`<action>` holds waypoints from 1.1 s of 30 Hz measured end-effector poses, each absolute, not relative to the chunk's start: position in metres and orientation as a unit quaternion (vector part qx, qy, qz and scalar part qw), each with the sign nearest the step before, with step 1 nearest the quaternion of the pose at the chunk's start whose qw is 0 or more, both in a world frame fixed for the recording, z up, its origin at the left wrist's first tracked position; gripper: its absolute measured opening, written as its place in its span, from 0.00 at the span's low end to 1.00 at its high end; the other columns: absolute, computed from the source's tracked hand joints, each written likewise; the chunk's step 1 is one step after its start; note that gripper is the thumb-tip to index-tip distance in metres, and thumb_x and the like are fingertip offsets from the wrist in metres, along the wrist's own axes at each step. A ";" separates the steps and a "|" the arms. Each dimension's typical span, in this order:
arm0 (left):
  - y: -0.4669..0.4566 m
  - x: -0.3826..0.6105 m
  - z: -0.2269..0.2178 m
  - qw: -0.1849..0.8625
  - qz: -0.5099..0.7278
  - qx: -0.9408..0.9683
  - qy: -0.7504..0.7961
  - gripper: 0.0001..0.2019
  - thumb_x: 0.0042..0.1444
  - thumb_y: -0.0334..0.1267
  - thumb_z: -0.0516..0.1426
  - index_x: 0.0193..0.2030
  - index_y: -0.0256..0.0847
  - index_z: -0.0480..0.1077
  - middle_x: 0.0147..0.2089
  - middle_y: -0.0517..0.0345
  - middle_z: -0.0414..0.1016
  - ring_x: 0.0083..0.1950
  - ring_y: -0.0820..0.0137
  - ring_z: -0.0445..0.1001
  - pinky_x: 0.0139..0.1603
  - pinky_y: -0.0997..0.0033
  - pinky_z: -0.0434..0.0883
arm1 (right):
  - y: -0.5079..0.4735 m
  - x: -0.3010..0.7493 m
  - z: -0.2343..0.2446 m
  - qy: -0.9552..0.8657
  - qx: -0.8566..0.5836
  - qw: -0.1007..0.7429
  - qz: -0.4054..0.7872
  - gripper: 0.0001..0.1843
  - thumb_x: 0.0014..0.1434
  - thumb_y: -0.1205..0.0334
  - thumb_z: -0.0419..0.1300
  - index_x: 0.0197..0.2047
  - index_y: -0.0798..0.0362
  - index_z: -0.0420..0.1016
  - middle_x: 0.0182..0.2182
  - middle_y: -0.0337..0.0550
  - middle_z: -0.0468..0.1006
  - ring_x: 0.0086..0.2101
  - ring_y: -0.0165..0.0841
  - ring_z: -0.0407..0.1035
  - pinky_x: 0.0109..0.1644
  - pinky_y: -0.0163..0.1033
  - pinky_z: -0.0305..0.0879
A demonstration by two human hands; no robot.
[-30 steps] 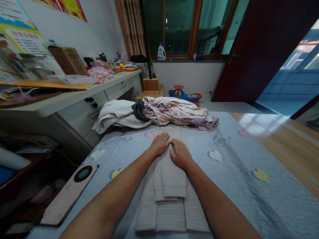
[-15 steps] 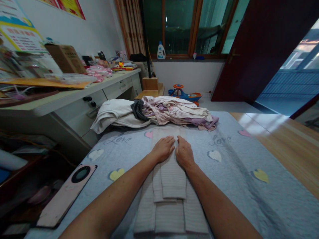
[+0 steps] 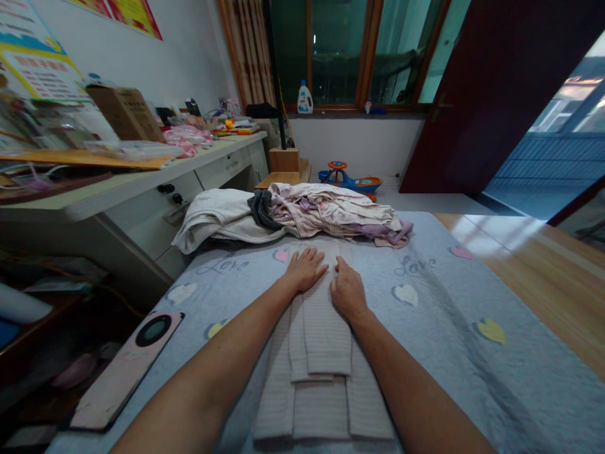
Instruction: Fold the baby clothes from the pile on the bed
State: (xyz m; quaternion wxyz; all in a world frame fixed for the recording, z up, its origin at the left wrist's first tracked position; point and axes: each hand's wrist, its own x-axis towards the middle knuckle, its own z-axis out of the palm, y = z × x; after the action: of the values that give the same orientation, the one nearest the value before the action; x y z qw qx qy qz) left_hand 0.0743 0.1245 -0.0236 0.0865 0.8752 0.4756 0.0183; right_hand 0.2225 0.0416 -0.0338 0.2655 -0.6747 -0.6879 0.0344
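You see: folded garment (image 3: 326, 334) beige, fine stripes | bed sheet (image 3: 449, 328) grey-blue, pink, white and yellow hearts, grey "Love" script | clothes pile (image 3: 331, 214) white, dark grey, pale pink-lilac print | phone (image 3: 127, 369) pink, black round lens | bottle (image 3: 305, 99) white, blue cap | ride-on toy (image 3: 352, 181) blue, orange.

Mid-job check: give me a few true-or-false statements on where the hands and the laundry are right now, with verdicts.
1. The left hand and right hand both lie flat on the folded striped garment. True.
2. The clothes pile lies nearer the camera than the hands. False: it lies beyond them, at the far end of the bed.
3. A pink phone lies at the bed's left edge. True.
4. The right hand grips a bottle. False: the bottle stands on the windowsill.
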 end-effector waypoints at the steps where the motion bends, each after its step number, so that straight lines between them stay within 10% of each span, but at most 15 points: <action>1: 0.128 0.073 -0.023 0.085 0.016 0.867 0.490 0.32 0.69 0.58 0.39 0.73 0.45 0.53 0.77 0.44 0.46 0.77 0.53 0.43 0.72 0.41 0.48 | 0.042 0.223 -0.034 -0.687 -0.676 0.264 0.035 0.34 0.56 0.73 0.50 0.67 0.67 0.57 0.52 0.58 0.76 0.53 0.41 0.69 0.60 0.43 0.60; 20: 0.129 0.098 -0.021 0.051 0.058 0.884 0.461 0.25 0.69 0.41 0.43 0.72 0.45 0.54 0.76 0.51 0.51 0.77 0.58 0.47 0.73 0.41 0.45 | 0.042 0.222 -0.024 -0.658 -0.705 0.259 0.056 0.35 0.56 0.72 0.50 0.68 0.61 0.56 0.53 0.53 0.77 0.47 0.41 0.73 0.54 0.41 0.63; 24: 0.132 0.105 -0.023 0.085 0.043 0.921 0.377 0.24 0.70 0.40 0.43 0.71 0.45 0.55 0.76 0.54 0.53 0.76 0.64 0.50 0.73 0.56 0.53 | 0.043 0.224 -0.026 -0.643 -0.710 0.285 0.027 0.28 0.58 0.71 0.50 0.62 0.58 0.64 0.53 0.54 0.75 0.49 0.41 0.69 0.55 0.42 0.61; 33: 0.142 0.114 -0.015 0.086 0.007 0.929 0.361 0.26 0.71 0.48 0.40 0.72 0.47 0.54 0.77 0.55 0.50 0.76 0.58 0.49 0.70 0.45 0.53 | 0.041 0.224 -0.025 -0.606 -0.769 0.198 -0.039 0.13 0.59 0.63 0.57 0.47 0.57 0.73 0.46 0.57 0.74 0.48 0.47 0.66 0.52 0.49 0.60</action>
State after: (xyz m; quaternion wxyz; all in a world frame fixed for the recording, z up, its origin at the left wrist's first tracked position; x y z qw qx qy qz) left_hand 0.1143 0.1422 -0.0155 0.0864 0.9285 0.3611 0.0069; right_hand 0.2242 0.0406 -0.0246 0.1979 -0.7693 -0.6062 -0.0395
